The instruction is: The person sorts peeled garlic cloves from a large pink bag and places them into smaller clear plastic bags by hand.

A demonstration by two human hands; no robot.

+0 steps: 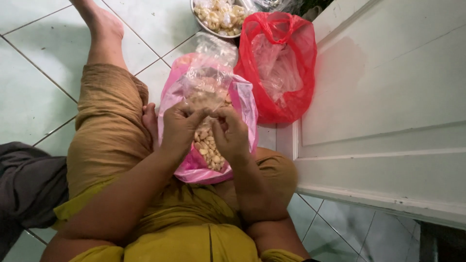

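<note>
step: pinching clear bag (206,82) mouth over pink bag (242,104) of peeled cloves (209,148), on lap | left hand (178,127): curled, fingertips on film | right hand (232,133): curled, pinching film | tip, judged: keep mouth taut, grip both sides evenly, tilt little or cloves spill to floor (29,97) | near: red bag (281,68), bowl (204,25) at far edge

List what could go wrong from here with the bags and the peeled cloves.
1. Both hands, left hand and right hand, work over the pink bag on the lap; it may slip and spill its cloves onto the tiled floor.
2. The red bag gapes open beside the white door; a swinging door could knock it over.
</note>
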